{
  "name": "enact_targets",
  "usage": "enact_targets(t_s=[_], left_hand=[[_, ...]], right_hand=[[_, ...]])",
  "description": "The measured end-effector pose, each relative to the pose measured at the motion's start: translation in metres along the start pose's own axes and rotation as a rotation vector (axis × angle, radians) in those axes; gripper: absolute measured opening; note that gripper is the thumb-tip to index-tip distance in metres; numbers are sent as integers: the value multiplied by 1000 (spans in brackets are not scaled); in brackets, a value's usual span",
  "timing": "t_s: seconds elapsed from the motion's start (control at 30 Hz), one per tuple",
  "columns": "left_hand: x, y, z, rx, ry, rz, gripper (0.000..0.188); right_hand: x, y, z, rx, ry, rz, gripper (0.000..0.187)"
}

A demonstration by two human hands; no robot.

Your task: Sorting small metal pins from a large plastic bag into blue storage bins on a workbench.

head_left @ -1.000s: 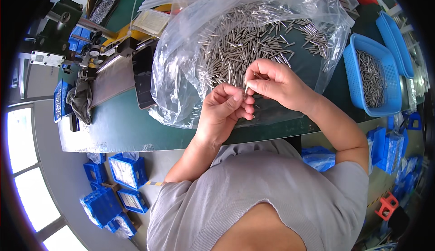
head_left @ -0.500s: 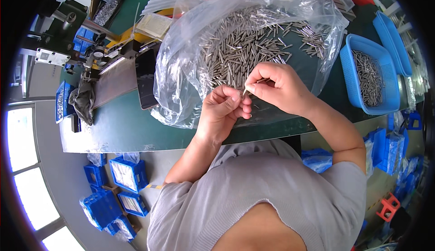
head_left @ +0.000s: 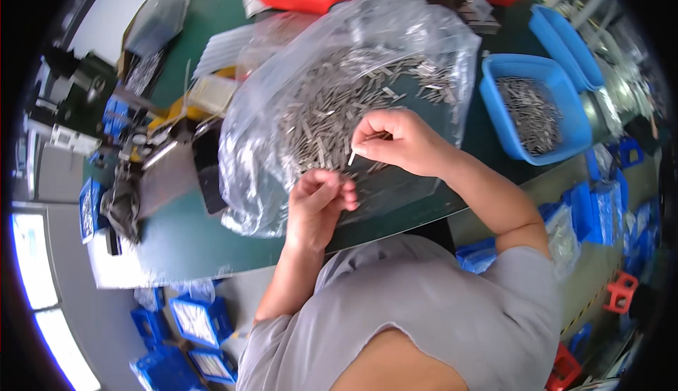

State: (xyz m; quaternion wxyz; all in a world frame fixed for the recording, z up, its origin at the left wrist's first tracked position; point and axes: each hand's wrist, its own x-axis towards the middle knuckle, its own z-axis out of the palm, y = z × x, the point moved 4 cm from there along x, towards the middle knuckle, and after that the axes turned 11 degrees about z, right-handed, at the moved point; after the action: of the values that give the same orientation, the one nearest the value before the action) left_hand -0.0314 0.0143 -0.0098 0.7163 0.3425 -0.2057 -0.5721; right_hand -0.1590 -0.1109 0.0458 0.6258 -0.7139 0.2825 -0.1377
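Green tabletop (head_left: 247, 255) sweeps across the workroom, blue crates (head_left: 199, 320) down on the floor at half past seven from mid-view, a red stool (head_left: 621, 292) out at four. Up at ten stands a dark metal fixture (head_left: 92, 84), and red trays (head_left: 296, 1) line the far side from twelve round to one. Big clear plastic bag (head_left: 247, 126) just past centre, crumpled and spread wide, and a loose heap of metal pins (head_left: 311, 133) lies across its middle, towards twelve. Here's the action: the right hand (head_left: 399, 140), a touch towards two, has thumb and fingertips pinched on a slim metal pin (head_left: 352, 158), its free end angled down towards seven. Just below, the left hand (head_left: 318, 204) sits at about seven, thumb drawn in against curled fingers, tips near that pin but apart from it; blur there, so I can't tell whether it holds anything. Over at two, a blue basket (head_left: 565, 91) carries more small metal pieces (head_left: 528, 112), with another blue basket (head_left: 565, 45) just beyond it.
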Motion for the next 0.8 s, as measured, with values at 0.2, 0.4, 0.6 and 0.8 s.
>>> enact_targets(t_s=[0.2,0.4,0.6,0.8], left_hand=[[-4,1,-8,-80,-29,47,7],[2,3,5,-42,-37,20,7],[7,0,2,-106,-68,7,7],[3,0,-5,-112,-44,25,7]], right_hand=[[-58,-46,-86,-292,752,-266,6],[-125,-25,-170,-1183,1120,92,16],[-110,-24,-143,-1112,1088,79,21],[-38,-18,-19,-803,165,-338,15]])
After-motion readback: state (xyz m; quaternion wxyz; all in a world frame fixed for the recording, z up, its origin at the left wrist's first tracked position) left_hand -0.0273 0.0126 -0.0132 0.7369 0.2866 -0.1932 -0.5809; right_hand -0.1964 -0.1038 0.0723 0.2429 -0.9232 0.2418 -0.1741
